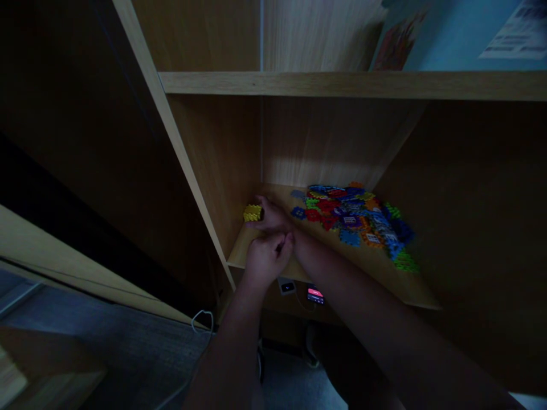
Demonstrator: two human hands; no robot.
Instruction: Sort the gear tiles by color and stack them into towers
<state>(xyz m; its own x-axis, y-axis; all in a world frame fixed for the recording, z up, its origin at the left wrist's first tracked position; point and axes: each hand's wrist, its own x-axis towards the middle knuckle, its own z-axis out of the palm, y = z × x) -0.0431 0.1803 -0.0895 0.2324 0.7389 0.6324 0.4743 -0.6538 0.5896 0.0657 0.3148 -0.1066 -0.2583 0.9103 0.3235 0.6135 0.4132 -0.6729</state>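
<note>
At the left end of the middle shelf is a stack of yellow notched-edge plastic pieces point(252, 213). My right hand point(272, 217) reaches in from the right, its thumb and fingers curved round the stack's near side. My left hand point(267, 255) is closed just in front, crossing against my right wrist. Its fingers are curled together, and whatever they may hold is hidden. Right of both hands lies a loose pile of interlocking plastic pieces point(329, 219) in blue, red, orange and green. A few flat blue pieces point(298, 213) rest at the pile's left edge.
The wooden shelf point(239, 250) sits between side panels, with an upper board point(265, 83) overhead. Light-blue boxes or books point(453, 42) stand above. Below are a lit phone point(315, 294), a small device with a screen point(287, 287) and a white cable point(202, 312).
</note>
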